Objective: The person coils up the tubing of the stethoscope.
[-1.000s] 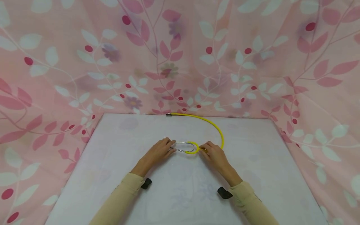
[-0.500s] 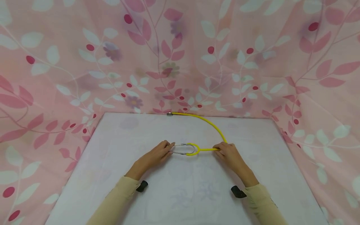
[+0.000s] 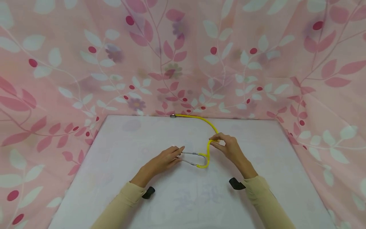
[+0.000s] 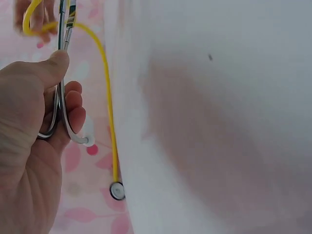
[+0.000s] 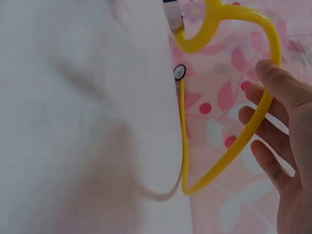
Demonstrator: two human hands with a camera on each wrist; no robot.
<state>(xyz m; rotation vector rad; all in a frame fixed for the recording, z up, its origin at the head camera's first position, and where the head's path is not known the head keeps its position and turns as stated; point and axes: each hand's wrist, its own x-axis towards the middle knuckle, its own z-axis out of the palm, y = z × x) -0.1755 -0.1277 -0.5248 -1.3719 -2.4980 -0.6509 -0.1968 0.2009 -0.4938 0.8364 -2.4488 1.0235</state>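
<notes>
A stethoscope with yellow tubing is between the two hands. My left hand grips its metal ear tubes; in the left wrist view, thumb and fingers close around the crossed metal, and a pale eartip shows below. My right hand pinches the yellow tube beyond its fork, and the tube bends up into those fingers. From there the tubing curves to the chest piece, which lies at the table's far edge. The right wrist view shows the thumb on one side of the tube, fingers behind it.
A white-covered table lies under both hands. Pink leaf-patterned cloth hangs behind the table and along both sides. Black wrist devices stick out from the sleeve cuffs.
My right hand first slid right along the tube, then rose away from me and slightly left, bending the tube upward. My left hand shifted slightly right with the ear tubes. The chest piece stayed put.
</notes>
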